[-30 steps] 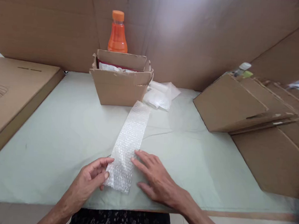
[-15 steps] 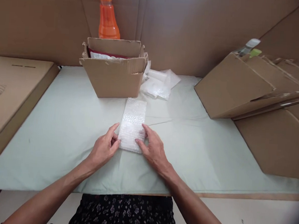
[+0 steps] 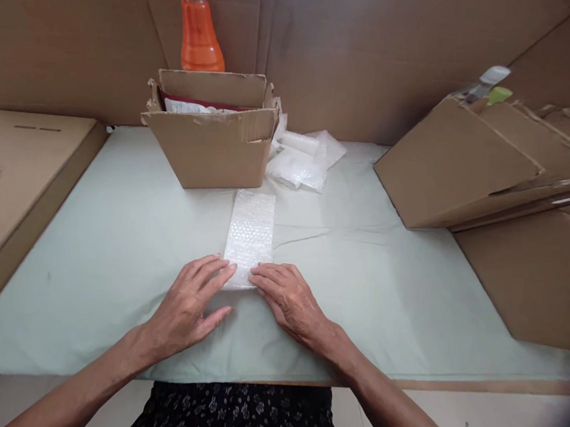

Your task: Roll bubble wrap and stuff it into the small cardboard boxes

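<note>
A flat strip of bubble wrap [image 3: 250,227] lies lengthwise on the pale green cloth, pointing away from me. On its near left corner rest the fingertips of my left hand [image 3: 189,301], with the thumb spread off to the side over the cloth. My right hand [image 3: 289,297] lies flat with stretched fingers across the near right edge of the strip. Neither hand grips anything. Whether something is inside the bubble wrap I cannot tell.
Behind the strip stands an open cardboard box [image 3: 212,148] with packets inside. An orange bottle [image 3: 199,34] rises behind it. More bubble wrap pieces [image 3: 300,160] lie beside it. Cardboard boxes [image 3: 461,169] stand at right; a flat carton [image 3: 26,178] lies left.
Both hands have shifted toward the near end of the strip. My fingers have straightened out and the right thumb has come off the top of the bubble wrap.
</note>
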Demonstrator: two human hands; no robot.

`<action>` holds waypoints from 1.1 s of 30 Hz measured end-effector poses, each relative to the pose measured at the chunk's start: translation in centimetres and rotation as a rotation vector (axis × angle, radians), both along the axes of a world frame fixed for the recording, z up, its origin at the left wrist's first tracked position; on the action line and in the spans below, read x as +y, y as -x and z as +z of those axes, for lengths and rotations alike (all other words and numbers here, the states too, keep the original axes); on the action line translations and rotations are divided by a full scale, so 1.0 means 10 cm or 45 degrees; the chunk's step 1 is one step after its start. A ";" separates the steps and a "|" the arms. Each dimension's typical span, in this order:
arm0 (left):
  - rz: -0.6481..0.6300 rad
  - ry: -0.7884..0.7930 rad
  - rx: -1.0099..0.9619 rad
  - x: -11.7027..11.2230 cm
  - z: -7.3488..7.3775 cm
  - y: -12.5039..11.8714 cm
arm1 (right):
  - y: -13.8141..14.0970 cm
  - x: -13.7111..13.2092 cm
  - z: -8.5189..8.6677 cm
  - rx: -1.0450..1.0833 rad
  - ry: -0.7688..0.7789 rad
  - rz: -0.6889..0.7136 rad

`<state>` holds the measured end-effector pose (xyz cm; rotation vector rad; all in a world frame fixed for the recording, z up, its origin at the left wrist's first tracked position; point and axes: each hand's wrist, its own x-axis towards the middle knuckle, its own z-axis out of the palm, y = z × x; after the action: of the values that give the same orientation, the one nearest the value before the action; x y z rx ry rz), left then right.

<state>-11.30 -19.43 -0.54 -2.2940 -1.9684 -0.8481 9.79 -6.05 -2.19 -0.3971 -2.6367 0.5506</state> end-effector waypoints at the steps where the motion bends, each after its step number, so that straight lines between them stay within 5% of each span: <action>1: -0.052 -0.008 0.004 -0.01 0.00 -0.01 | -0.01 0.02 0.01 0.006 0.076 0.012; 6: 0.001 0.110 -0.315 0.00 -0.01 -0.03 | -0.14 -0.06 0.20 -0.023 0.426 -0.115; 10: 0.175 0.337 -0.410 0.05 -0.04 -0.01 | -0.21 -0.20 0.32 0.129 0.024 -0.224; 14: 0.265 0.143 -0.152 0.08 -0.10 -0.02 | -0.05 -0.17 0.22 -0.051 -0.211 -0.020; 17: 0.168 0.046 -0.127 -0.02 -0.05 -0.05 | 0.04 -0.08 0.14 -0.110 -0.127 0.006; 21: -0.019 0.174 -0.293 -0.20 0.05 -0.08 | -0.07 -0.10 0.20 -0.154 0.243 -0.004; 23: 0.041 0.268 -0.371 -0.19 0.05 -0.07 | -0.13 -0.15 0.25 -0.127 0.245 -0.076; 26: 0.196 0.313 -0.279 -0.04 -0.02 -0.02 | -0.13 -0.20 0.27 -0.058 -0.025 -0.174; 29: 0.316 0.250 -0.160 0.07 -0.07 0.03 | -0.02 -0.16 0.19 -0.166 -0.175 -0.044; 33: 0.437 0.255 -0.573 -0.05 -0.02 0.01 | 0.13 -0.02 0.10 -0.151 0.029 -0.067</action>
<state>-11.39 -19.93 -0.74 -1.8735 -2.6379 -1.2600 8.49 -6.25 -1.23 -0.5199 -2.7259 0.5564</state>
